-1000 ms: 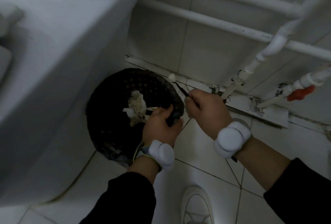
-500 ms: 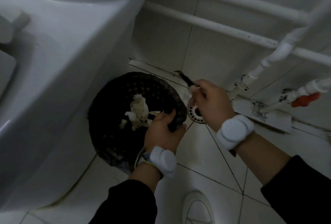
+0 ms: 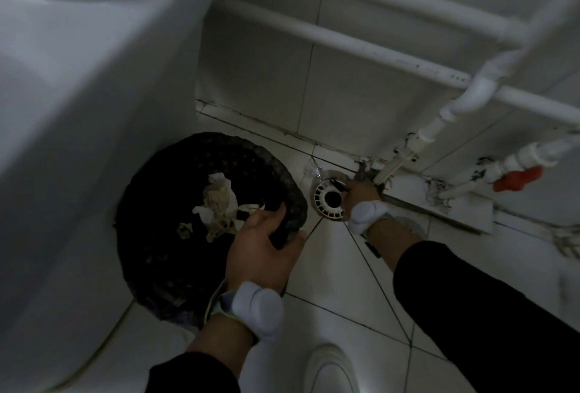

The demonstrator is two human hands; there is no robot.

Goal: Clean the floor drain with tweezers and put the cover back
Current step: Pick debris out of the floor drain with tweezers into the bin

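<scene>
1. Since half a second ago my right hand (image 3: 357,193) has dropped from above the bin rim down to the floor drain (image 3: 328,202), and the camera has tipped lower.
2. Head view: my right fingers are curled at the drain's far edge, pinching the dark tweezers (image 3: 336,185), whose tips point toward the open hole just left of my knuckles.
3. My left hand (image 3: 262,251) grips the near rim of the black bin (image 3: 163,235), thumb inside, fingers wrapped outside and pressed together.
4. Crumpled paper (image 3: 219,201) lies in the bin, just beyond my left thumb.
5. I cannot tell where the drain cover is.
6. White pipes (image 3: 392,47) run along the wall beyond my right hand; a red valve (image 3: 518,178) sits to its right.
</scene>
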